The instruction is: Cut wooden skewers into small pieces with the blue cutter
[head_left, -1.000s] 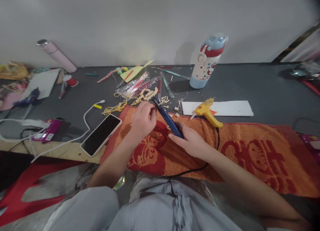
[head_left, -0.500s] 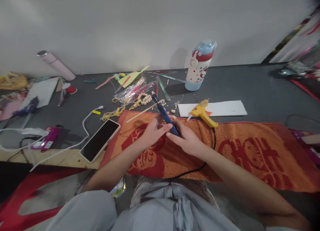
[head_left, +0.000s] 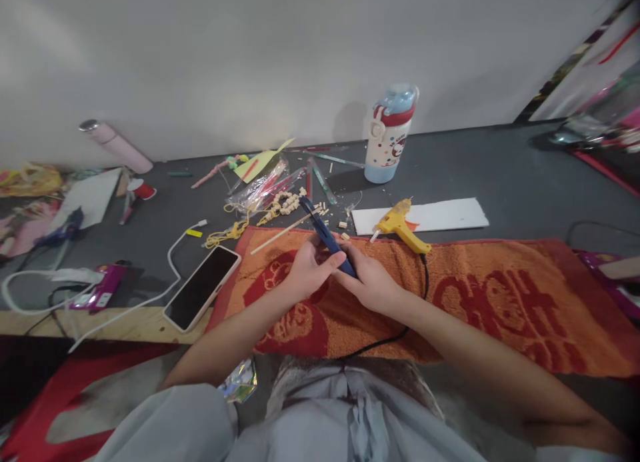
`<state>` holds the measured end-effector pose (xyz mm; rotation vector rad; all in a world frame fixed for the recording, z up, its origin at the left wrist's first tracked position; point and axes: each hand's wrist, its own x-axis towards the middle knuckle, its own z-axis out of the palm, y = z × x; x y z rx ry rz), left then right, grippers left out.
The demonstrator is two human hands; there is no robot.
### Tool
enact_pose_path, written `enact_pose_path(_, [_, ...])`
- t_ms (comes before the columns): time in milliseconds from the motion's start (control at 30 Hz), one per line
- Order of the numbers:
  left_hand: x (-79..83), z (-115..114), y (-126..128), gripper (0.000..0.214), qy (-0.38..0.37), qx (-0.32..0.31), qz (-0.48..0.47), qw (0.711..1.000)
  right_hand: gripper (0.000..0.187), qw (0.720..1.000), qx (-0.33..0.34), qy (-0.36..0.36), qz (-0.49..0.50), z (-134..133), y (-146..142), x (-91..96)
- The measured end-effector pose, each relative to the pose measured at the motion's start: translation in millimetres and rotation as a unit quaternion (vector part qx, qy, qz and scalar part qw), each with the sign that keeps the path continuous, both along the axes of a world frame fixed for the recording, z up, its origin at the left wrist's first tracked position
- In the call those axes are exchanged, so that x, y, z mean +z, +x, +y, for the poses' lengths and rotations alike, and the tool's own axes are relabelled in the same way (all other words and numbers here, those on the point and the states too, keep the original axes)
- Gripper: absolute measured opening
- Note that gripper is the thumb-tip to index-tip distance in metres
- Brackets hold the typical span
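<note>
Both hands hold a long, slim dark blue tool (head_left: 324, 232) slanting away over the orange towel; its exact kind is hard to make out. My left hand (head_left: 314, 265) closes on it from the left, thumb pressed on its near part. My right hand (head_left: 367, 277) grips its lower end from the right, fingers partly hidden. A thin wooden stick (head_left: 280, 235) lies just beyond, its right end close to the tool's far part. Small cut wooden pieces (head_left: 343, 225) are scattered near the tool. A yellow glue gun (head_left: 403, 225) rests on a white strip (head_left: 460, 213) to the right.
An orange and red towel (head_left: 480, 302) covers the table's front. A phone (head_left: 203, 289) and white cable (head_left: 173, 259) lie left. Behind are yellow cord (head_left: 230, 234), plastic packets (head_left: 260, 189) and a bottle (head_left: 390, 139). A pink flask (head_left: 117, 145) leans against the wall.
The view has shifted slightly, so the table things appear moved a little. Both hands keep their grip on the dark blue tool, with its tilt nearly the same.
</note>
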<state>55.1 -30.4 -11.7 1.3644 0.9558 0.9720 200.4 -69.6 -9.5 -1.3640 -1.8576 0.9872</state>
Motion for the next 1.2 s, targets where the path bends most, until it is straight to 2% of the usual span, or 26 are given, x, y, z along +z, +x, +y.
enact_pose_path(167, [13.5, 10, 12, 0.045, 0.015, -0.02, 0.045, 0.999, 0.041, 0.999, -0.024, 0.013, 0.035, 6, 8, 0.1])
enact_pose_path(267, [25.4, 14, 11, 0.034, 0.108, 0.038, 0.145, 0.983, 0.039, 0.998, -0.061, -0.007, -0.004, 10, 16, 3.8])
enact_pose_path(300, [29.0, 14, 10, 0.029, 0.165, 0.064, 0.198, 0.964, 0.04, 0.997, -0.069, -0.014, -0.021, 11, 19, 5.3])
enact_pose_path(333, [32.0, 15, 7, 0.024, 0.24, 0.107, 0.246, 0.933, 0.042, 0.997, -0.072, -0.017, -0.036, 12, 21, 6.8])
enact_pose_path(400, [34.6, 16, 1, 0.017, 0.402, 0.176, 0.306, 0.845, 0.045, 0.996, -0.071, -0.014, -0.06, 12, 25, 9.1])
enact_pose_path(467, [32.3, 20, -5, 0.017, 0.479, 0.207, 0.349, 0.778, 0.047, 0.995, -0.065, -0.003, -0.072, 11, 26, 10.5])
enact_pose_path(533, [26.4, 26, -10, 0.02, 0.493, 0.201, 0.388, 0.752, 0.047, 0.996, -0.054, 0.007, -0.07, 10, 26, 11.1])
enact_pose_path(667, [14.5, 33, -17, 0.018, 0.473, 0.173, 0.428, 0.751, 0.048, 0.997, -0.032, 0.009, -0.068, 8, 25, 11.0])
enact_pose_path(800, [9.9, 35, -23, 0.017, 0.473, 0.176, 0.421, 0.754, 0.048, 0.998, -0.013, 0.011, -0.069, 8, 26, 9.7])
enact_pose_path(1067, [12.0, 34, -28, 0.018, 0.437, 0.146, 0.421, 0.781, 0.054, 0.998, 0.017, 0.006, -0.055, 11, 33, 8.1])
enact_pose_path(1200, [15.8, 34, -27, 0.019, 0.414, 0.134, 0.403, 0.805, 0.057, 0.998, 0.034, 0.011, -0.048, 13, 37, 8.3])
